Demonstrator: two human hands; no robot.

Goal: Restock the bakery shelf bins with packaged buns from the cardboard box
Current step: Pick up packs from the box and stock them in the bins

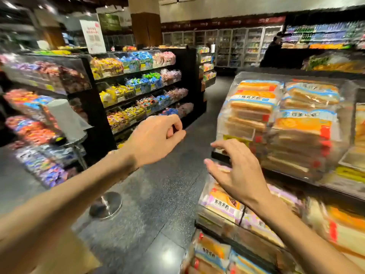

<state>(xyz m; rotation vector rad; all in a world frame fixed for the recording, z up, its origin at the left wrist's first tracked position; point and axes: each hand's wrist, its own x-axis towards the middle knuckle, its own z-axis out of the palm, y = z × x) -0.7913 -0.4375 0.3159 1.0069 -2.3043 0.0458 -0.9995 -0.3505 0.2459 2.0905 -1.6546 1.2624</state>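
- The shop is dim overhead; small ceiling spotlights (7,4) glow at the top left
- The drink shelves (324,34) and glass-door coolers (243,46) at the back are brightly lit
- A pale glare patch lies on the dark polished floor (158,194) near the bottom
- Motion blur smears the packaged buns (296,123) on the right and the sweet bins (35,115) at the left edge
- The wide-angle lens bends shelf lines towards the edges
- The left hand (156,139) and right hand (237,175) look fairly sharp and evenly lit
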